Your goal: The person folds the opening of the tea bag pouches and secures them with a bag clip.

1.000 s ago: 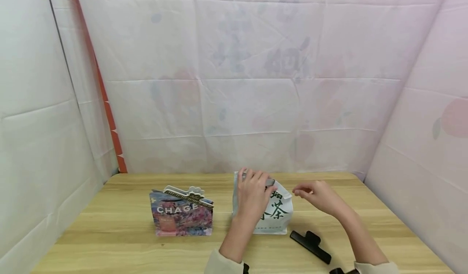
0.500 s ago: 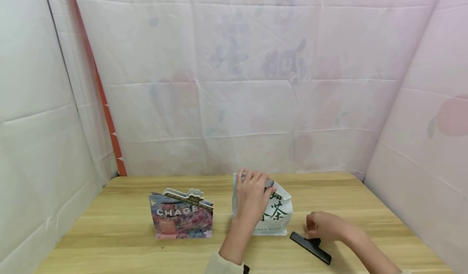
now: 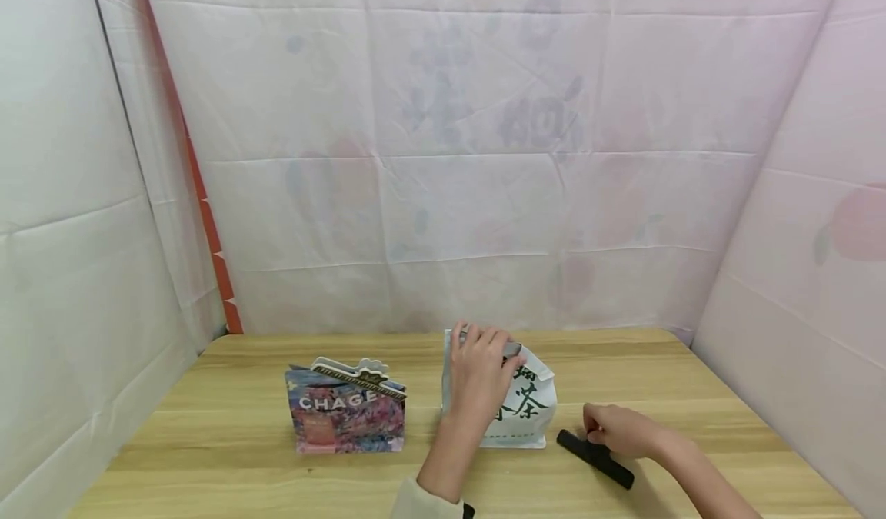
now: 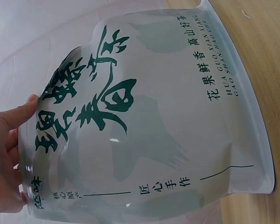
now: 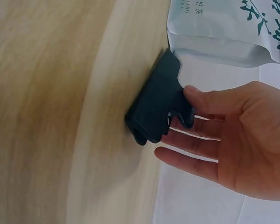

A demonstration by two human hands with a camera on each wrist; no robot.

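We hold the white tea pouch (image 3: 521, 407) upright near the middle of the wooden table (image 3: 208, 457). Our left hand (image 3: 477, 377) grips the pouch at its folded top edge, fingers curled over the far side and thumb on the printed near face; the left wrist view shows the thumb (image 4: 16, 116) pressed against the front panel beside the green lettering.

Our right hand (image 3: 616, 430) rests on the table just to the right of the pouch and grasps the black clip (image 3: 595, 459). In the right wrist view the thumb (image 5: 210, 100) lies on the clip's (image 5: 158, 100) lever end and the fingers (image 5: 191, 140) reach under it. The clip lies on the table with one end close to the bottom corner of the pouch.

To the left of the pouch, apart from it, stands a colourful bag (image 3: 344, 415) with a decorative clip (image 3: 356, 373) on its top edge.
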